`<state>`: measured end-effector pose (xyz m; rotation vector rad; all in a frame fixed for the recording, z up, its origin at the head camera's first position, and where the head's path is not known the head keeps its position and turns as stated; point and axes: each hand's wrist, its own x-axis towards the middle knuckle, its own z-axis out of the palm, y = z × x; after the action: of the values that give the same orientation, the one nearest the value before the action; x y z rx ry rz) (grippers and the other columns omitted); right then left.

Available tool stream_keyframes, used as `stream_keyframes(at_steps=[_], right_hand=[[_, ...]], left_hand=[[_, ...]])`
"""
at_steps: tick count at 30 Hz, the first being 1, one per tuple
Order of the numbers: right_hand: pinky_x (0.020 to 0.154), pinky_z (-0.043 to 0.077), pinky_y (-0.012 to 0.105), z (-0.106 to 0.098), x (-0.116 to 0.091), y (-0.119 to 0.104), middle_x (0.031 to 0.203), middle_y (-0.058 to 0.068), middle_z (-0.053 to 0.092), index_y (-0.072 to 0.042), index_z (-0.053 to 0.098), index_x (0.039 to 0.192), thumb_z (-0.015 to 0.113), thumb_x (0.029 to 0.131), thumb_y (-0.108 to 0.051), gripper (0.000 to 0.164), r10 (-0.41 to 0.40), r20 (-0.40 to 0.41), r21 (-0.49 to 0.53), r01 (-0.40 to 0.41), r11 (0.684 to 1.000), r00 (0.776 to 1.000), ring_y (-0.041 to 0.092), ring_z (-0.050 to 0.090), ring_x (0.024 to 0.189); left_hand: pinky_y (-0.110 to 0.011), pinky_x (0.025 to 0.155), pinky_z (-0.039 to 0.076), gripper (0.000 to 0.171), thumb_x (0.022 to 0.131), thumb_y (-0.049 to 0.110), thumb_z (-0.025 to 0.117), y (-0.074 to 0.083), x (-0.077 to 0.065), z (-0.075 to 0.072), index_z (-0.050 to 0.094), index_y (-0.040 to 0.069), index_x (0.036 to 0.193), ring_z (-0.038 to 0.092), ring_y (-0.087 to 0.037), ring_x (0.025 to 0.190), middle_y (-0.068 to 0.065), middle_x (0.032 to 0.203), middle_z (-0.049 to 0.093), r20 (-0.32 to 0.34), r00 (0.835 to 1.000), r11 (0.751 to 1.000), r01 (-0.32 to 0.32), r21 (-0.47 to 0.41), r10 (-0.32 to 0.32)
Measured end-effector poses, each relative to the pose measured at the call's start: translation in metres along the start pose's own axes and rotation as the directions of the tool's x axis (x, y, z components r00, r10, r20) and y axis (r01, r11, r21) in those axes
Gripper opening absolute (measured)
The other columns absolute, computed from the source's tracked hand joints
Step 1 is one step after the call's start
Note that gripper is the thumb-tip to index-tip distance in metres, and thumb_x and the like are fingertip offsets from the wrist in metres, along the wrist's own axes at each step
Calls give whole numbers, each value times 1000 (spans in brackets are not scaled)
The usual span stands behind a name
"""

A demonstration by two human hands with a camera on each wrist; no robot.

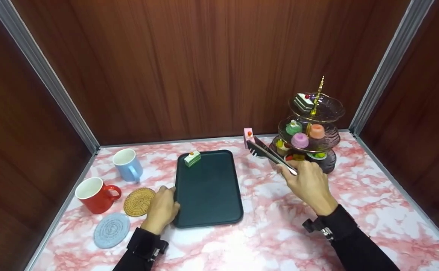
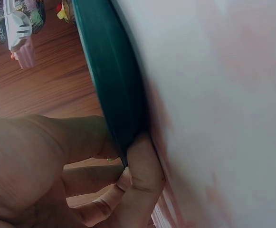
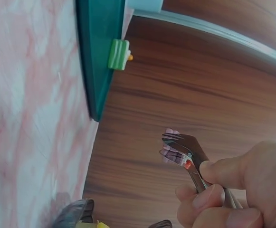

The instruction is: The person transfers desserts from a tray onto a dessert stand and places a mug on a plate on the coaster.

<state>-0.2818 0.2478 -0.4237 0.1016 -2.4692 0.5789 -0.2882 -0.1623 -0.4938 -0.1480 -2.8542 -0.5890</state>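
While the right hand (image 1: 310,186) pinches the serving tongs (image 3: 195,147), their tips clasp the pink cake slice (image 1: 247,140) in the air, left of the tiered stand (image 1: 330,137); it seems light, perhaps soft, best held by its sides. The left hand (image 1: 163,207) pinches the dark green tray (image 1: 208,188).

We've got a head cam looking forward-down over the marbled tabletop (image 1: 275,233), and wrist cams close in, tipped sideways: left facing the serving tray (image 2: 113,71), right the tongs (image 3: 190,143). Both wrists catch the pink cake slice (image 1: 248,134).
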Motion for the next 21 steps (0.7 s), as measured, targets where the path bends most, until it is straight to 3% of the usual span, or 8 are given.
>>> stream_keyframes(at_steps=[7,15,21], right_hand=[[46,38,34,-9,-1,1,70,-11,64,-31,73,93,64,80,-48,23,-32,-30,25,33,999,999,17,59,61],[53,44,44,-23,-2,7,82,-4,72,-31,73,96,63,80,-51,27,-31,-97,52,36,998,995,20,65,69],[46,40,40,-34,-3,13,79,0,72,-34,73,96,63,79,-52,26,2,-136,69,8,998,991,22,63,66]], left_hand=[[-45,73,50,52,70,11,68,-2,0,0,60,7,121,59,-30,82,-15,97,57,-14,1000,1000,-7,1,7],[-45,74,50,52,70,11,68,0,0,0,61,9,121,59,-30,83,-14,97,57,-10,1000,1000,17,-16,-17],[-45,73,50,52,71,12,69,-1,0,-1,60,7,122,59,-30,81,-14,97,57,-3,1000,1000,11,-12,-11]])
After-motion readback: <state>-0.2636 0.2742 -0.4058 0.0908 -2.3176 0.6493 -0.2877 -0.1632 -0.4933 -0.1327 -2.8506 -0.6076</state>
